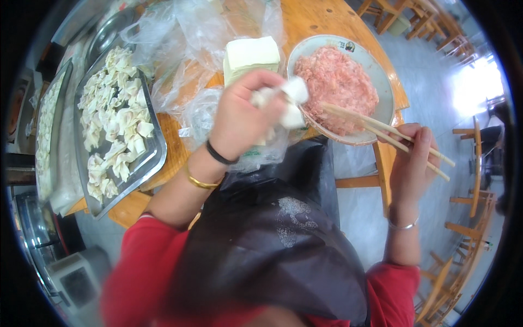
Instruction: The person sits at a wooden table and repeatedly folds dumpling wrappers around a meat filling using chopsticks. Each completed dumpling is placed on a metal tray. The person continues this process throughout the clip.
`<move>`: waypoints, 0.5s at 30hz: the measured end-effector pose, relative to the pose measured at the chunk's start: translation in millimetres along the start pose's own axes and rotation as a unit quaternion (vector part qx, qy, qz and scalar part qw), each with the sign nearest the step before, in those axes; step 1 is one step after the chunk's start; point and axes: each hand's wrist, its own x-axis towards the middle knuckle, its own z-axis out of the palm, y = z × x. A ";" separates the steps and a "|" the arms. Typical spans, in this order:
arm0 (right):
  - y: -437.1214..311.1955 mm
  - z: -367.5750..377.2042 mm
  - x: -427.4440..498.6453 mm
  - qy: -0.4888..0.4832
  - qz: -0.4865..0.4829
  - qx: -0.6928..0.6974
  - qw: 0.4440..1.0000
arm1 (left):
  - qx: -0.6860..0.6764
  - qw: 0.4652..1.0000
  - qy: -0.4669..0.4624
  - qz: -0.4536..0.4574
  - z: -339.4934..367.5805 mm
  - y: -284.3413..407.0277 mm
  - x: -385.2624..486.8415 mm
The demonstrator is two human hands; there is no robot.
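Blurred by motion, my left hand (249,110) holds several pale dough wrappers (295,102) at the left rim of a large bowl (386,92). Pink minced meat (337,86) fills much of that bowl. My right hand (414,159) grips wooden chopsticks (392,135), their tips at the meat's lower part. Behind my left hand stands a stack of square wrappers (252,55). On the left, a metal tray (157,149) holds many folded dumplings, wonton-like in shape (114,118).
Crumpled clear plastic bags (184,36) lie across the wooden table (314,16). A second tray of dumplings (49,135) and a round metal lid or dish (108,32) are at the far left. Wooden stools (476,163) stand on the floor to the right.
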 end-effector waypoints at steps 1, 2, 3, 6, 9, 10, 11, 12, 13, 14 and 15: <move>-0.8 -1.1 2.3 -0.009 0.020 -0.028 0.999 | -0.092 0.992 0.056 -0.065 -7.2 -1.3 3.2; -0.9 -1.3 4.1 -0.010 0.041 -0.055 0.998 | -0.160 0.982 0.057 -0.081 -18.5 0.4 5.7; -1.3 -1.8 5.8 -0.011 0.062 -0.082 0.995 | -0.241 0.961 0.060 -0.120 -25.7 0.0 4.4; 1.9 1.0 8.5 -0.071 0.008 -0.190 0.979 | -0.409 0.891 0.063 -0.186 -42.3 -1.4 -1.3; -0.2 3.2 8.6 -0.097 -0.008 -0.235 0.967 | -0.388 0.894 0.103 -0.200 -51.3 3.6 -13.8; -1.9 3.9 8.7 -0.086 0.006 -0.200 0.976 | -0.358 0.906 0.115 -0.194 -51.7 5.6 -19.5; -3.2 5.2 8.5 -0.075 0.029 -0.164 0.983 | -0.257 0.947 0.080 -0.173 -51.9 7.5 -23.1; -7.3 4.6 8.7 -0.060 0.049 -0.094 0.993 | -0.154 0.976 0.045 -0.150 -51.1 9.1 -26.7; -9.2 6.3 7.4 -0.061 0.028 -0.134 0.989 | -0.043 0.990 0.022 -0.130 -50.4 10.5 -29.2; -10.0 9.2 5.7 -0.061 0.006 -0.173 0.983 | 0.085 0.990 0.009 -0.114 -47.8 9.9 -31.5; -10.6 11.9 4.2 -0.061 -0.016 -0.211 0.975 | 0.235 0.971 -0.023 -0.041 -46.1 9.2 -31.4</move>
